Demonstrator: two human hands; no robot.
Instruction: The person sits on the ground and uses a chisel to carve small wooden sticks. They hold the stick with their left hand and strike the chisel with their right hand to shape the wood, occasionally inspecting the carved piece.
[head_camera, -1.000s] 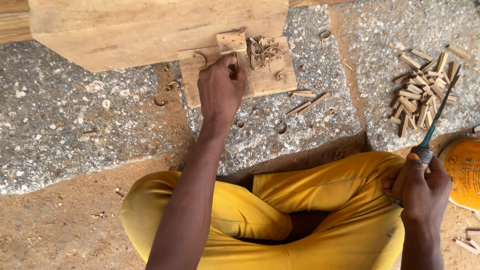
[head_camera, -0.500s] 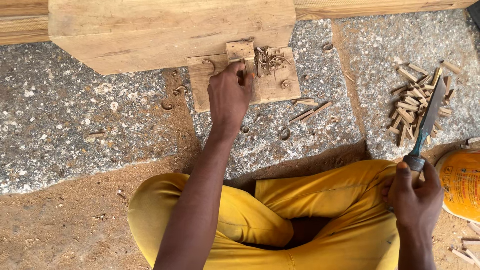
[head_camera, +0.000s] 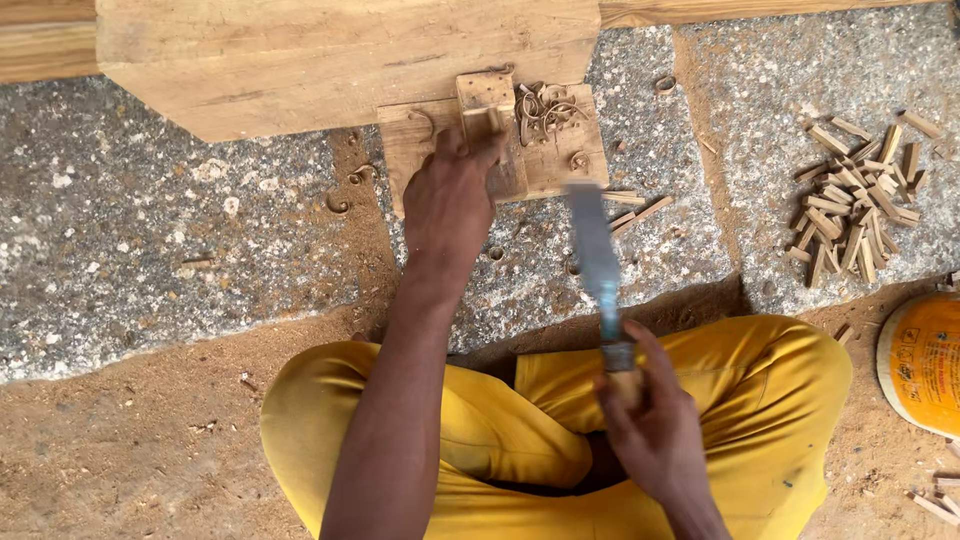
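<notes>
My left hand (head_camera: 452, 192) rests on a small wooden work board (head_camera: 556, 158) and pinches a little upright wooden piece (head_camera: 484, 125) against it. Curled shavings (head_camera: 541, 107) lie on the board just right of that piece. My right hand (head_camera: 650, 420) grips the handle of a flat-bladed chisel (head_camera: 594, 245). The blade points away from me, over the stone floor just below the board, slightly blurred. I sit cross-legged in yellow trousers (head_camera: 760, 400).
A big timber block (head_camera: 330, 55) lies across the top, butting the board. A heap of small cut wooden pieces (head_camera: 860, 205) sits at the right on the speckled stone floor (head_camera: 150, 230). A round yellow container (head_camera: 925, 360) is at the right edge. Sawdust covers the ground.
My right hand has swung the chisel from the far right, by the yellow container, to the middle near the board. My left hand stayed on the small wooden piece.
</notes>
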